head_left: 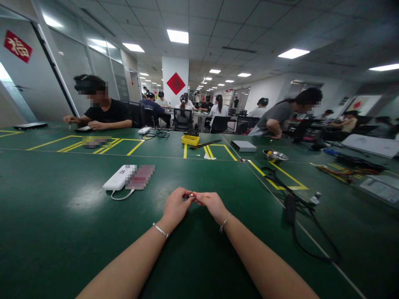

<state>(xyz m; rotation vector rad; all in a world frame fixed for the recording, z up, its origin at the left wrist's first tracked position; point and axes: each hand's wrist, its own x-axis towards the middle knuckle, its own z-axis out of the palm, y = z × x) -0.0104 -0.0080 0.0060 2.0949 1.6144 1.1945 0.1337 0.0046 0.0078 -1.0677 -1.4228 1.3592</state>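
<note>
Frame centre: left hand (pixel 175 206) and right hand (pixel 212 203) both pinching small red-orange part (pixel 189 195) just above green table (pixel 62 232). Grip only fingertips, so part could easily pop out, skitter toward black cable (pixel 293 207) at right.
</note>
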